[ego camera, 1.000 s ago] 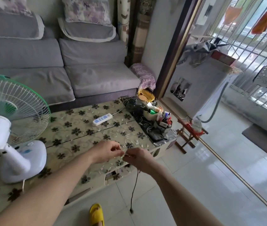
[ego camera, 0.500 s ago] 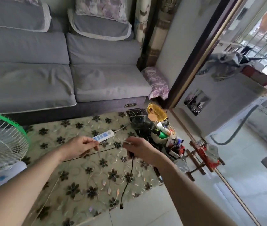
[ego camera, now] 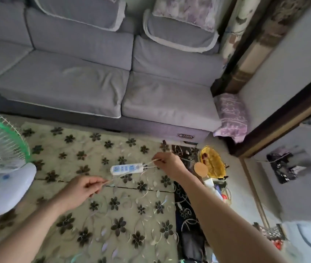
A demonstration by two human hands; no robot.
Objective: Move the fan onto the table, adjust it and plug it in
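The fan stands at the table's left end, with its white base [ego camera: 4, 188] and green-rimmed grille [ego camera: 1, 141] cut off by the frame edge. A white power strip [ego camera: 126, 168] lies mid-table on the floral cloth [ego camera: 116, 224]. My left hand [ego camera: 83, 188] is just in front and to the left of the strip, pinching a thin pale cord. My right hand [ego camera: 167, 164] is at the strip's right end, with its fingers closed on pale cords that run from that end. No plug is visible in either hand.
A grey sofa [ego camera: 97, 80] runs along the far side of the table. At the table's right end are a yellow basket [ego camera: 213, 164], a round wooden piece and other clutter on a dark cloth. A door frame and a white appliance are to the right.
Both hands have reached forward across the table and spread apart at the power strip. The black cord that hung from my right hand is no longer visible. The view has tilted down.
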